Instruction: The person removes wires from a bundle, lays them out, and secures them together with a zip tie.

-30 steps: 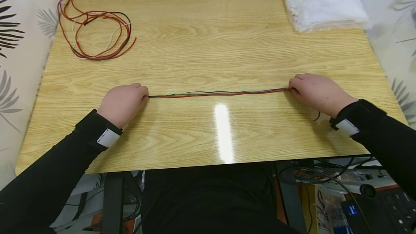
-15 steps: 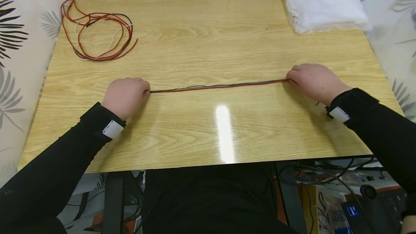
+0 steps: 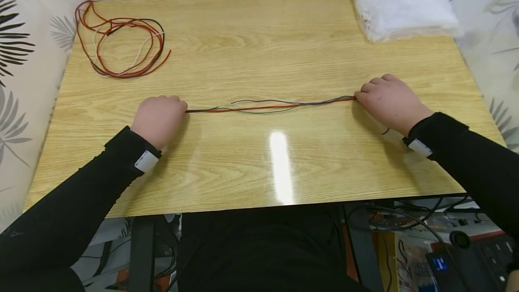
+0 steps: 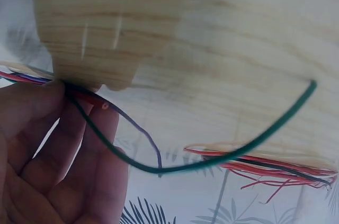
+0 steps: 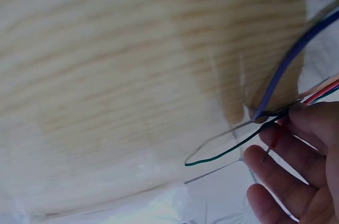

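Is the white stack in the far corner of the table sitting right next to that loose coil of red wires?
No, the white stack lies at the far right corner of the table, while the coil of red wires lies at the far left.

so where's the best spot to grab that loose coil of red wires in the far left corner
Probably the near arc of the red wire coil, coming from above with the left hand. The strands lie flat on the table and bunch together there, so one pinch gathers them.

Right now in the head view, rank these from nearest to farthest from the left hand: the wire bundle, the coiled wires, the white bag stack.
1. wire bundle: pinched in the left hand, stretching rightward to the right hand.
2. coiled wires: far-left corner of the table.
3. white bag stack: far-right corner, farthest away.
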`<state>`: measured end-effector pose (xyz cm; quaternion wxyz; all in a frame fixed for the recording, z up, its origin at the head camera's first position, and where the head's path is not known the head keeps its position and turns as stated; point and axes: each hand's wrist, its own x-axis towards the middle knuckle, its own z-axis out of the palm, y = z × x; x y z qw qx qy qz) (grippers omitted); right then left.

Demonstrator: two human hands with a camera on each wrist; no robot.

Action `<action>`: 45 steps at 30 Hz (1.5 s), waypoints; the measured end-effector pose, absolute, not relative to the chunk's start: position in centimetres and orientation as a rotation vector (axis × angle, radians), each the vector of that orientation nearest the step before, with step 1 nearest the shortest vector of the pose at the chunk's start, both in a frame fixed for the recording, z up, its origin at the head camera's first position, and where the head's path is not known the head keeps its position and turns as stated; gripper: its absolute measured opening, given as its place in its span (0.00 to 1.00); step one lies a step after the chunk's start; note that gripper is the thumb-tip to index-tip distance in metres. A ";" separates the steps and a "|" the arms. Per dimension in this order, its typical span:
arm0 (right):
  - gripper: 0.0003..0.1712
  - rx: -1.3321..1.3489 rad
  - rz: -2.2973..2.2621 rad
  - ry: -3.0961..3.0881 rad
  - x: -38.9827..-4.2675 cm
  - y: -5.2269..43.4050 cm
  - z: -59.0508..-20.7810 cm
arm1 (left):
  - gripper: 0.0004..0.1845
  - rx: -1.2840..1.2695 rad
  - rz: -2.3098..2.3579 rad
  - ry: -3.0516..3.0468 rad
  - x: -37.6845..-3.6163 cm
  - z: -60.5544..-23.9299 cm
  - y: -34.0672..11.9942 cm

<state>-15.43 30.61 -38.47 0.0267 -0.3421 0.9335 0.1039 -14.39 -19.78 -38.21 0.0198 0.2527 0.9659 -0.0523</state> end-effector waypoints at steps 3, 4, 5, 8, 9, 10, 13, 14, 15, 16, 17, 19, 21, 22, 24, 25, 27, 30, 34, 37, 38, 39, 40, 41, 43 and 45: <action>0.13 -1.057 0.350 2.882 -15.4 30.4 -38.4 | 0.08 0.778 -0.151 3.001 -14.4 -38.4 -20.0; 0.13 -1.065 0.353 2.883 -15.3 30.3 -38.4 | 0.07 0.773 -0.131 3.006 -14.4 -38.4 -20.0; 0.12 -1.072 0.354 2.885 -15.3 30.3 -38.4 | 0.06 0.764 -0.106 3.013 -14.4 -38.5 -20.1; 0.12 -1.107 0.327 2.901 -15.4 30.2 -38.5 | 0.07 0.737 -0.040 3.033 -14.3 -38.6 -20.1; 0.12 -1.122 0.315 2.909 -15.5 30.2 -38.5 | 0.09 0.730 -0.021 3.043 -14.2 -38.6 -20.0; 0.12 -1.139 0.300 2.916 -15.5 30.2 -38.5 | 0.10 0.726 -0.008 3.050 -14.2 -38.7 -20.0; 0.13 -1.186 0.244 2.938 -15.7 30.2 -38.6 | 0.12 0.726 -0.017 3.059 -14.1 -38.8 -20.1; 0.13 -1.200 0.234 2.942 -15.8 30.2 -38.7 | 0.13 0.724 -0.025 3.058 -14.0 -38.8 -20.1; 0.14 -1.210 0.223 2.943 -15.9 30.2 -38.7 | 0.13 0.719 -0.033 3.054 -14.0 -38.8 -20.2; 0.15 -1.217 0.214 2.943 -15.9 30.1 -38.7 | 0.14 0.712 -0.044 3.046 -14.0 -38.8 -20.2; 0.15 -1.221 0.201 2.942 -16.0 30.1 -38.7 | 0.15 0.705 -0.055 3.037 -14.0 -38.9 -20.3; 0.17 -1.217 0.184 2.930 -16.2 30.0 -38.8 | 0.17 0.696 -0.065 3.022 -14.0 -38.9 -20.4; 0.20 -1.197 0.160 2.915 -16.2 29.9 -38.9 | 0.19 0.696 -0.055 3.014 -14.0 -38.9 -20.5; 0.21 -1.184 0.147 2.908 -16.2 29.9 -38.9 | 0.20 0.698 -0.040 3.012 -14.0 -38.9 -20.6; 0.24 -1.161 0.110 2.897 -16.2 29.8 -39.0 | 0.23 0.702 -0.001 3.016 -14.1 -39.1 -20.8; 0.25 -1.156 0.096 2.896 -16.1 29.7 -39.0 | 0.24 0.703 0.023 3.020 -14.1 -39.1 -20.9; 0.25 -1.159 0.050 2.910 -15.8 29.5 -39.1 | 0.28 0.700 0.067 3.031 -14.1 -39.1 -21.2; 0.25 -1.161 -0.054 2.946 -15.1 28.8 -39.1 | 0.32 0.671 0.128 3.040 -14.3 -38.8 -21.8; 0.21 -1.150 -0.226 2.989 -13.4 27.5 -38.7 | 0.32 0.592 0.190 3.042 -14.8 -38.2 -23.2; 0.18 -1.193 -0.320 3.008 -12.2 26.7 -38.4 | 0.31 0.508 0.227 3.059 -15.5 -37.7 -24.6; 0.17 -1.219 -0.342 3.009 -11.9 26.5 -38.4 | 0.31 0.472 0.236 3.066 -15.8 -37.5 -25.2; 0.17 -1.244 -0.361 3.009 -11.5 26.2 -38.3 | 0.30 0.431 0.251 3.071 -16.1 -37.3 -25.7; 0.17 -1.276 -0.376 3.006 -11.2 26.0 -38.3 | 0.30 0.388 0.260 3.073 -16.5 -37.1 -26.3; 0.16 -1.302 -0.390 3.000 -10.9 25.7 -38.3 | 0.29 0.343 0.268 3.080 -16.9 -36.9 -26.8; 0.16 -1.354 -0.408 2.980 -10.4 25.2 -38.3 | 0.27 0.255 0.270 3.096 -17.9 -36.7 -28.0; 0.15 -1.405 -0.422 2.955 -10.0 24.7 -38.4 | 0.26 0.163 0.258 3.103 -19.0 -36.4 -29.1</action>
